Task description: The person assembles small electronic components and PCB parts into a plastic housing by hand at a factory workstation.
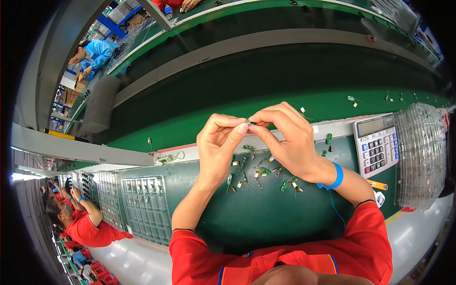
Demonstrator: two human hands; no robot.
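Observation:
Both of my hands meet above the front edge of the green conveyor, fingertips pinched around one small dark metallic part [248, 122]. My left hand [217, 145] grips its left side between thumb and fingers. From the other side my right hand [289, 140] pinches it too, a blue wrist strap [338, 175] on that arm. The part is mostly covered by the fingertips, so its kind does not show. Below the hands, several small green circuit boards [265, 171] with short wires lie scattered on the green work mat [232, 211].
A calculator [376, 142] and a stack of clear plastic trays [420, 156] stand at the right, near an orange-yellow utility knife [377, 185]. Compartment trays [147, 209] lie left. More boards sit on the conveyor [213, 99]. Co-workers [90, 223] sit at the left.

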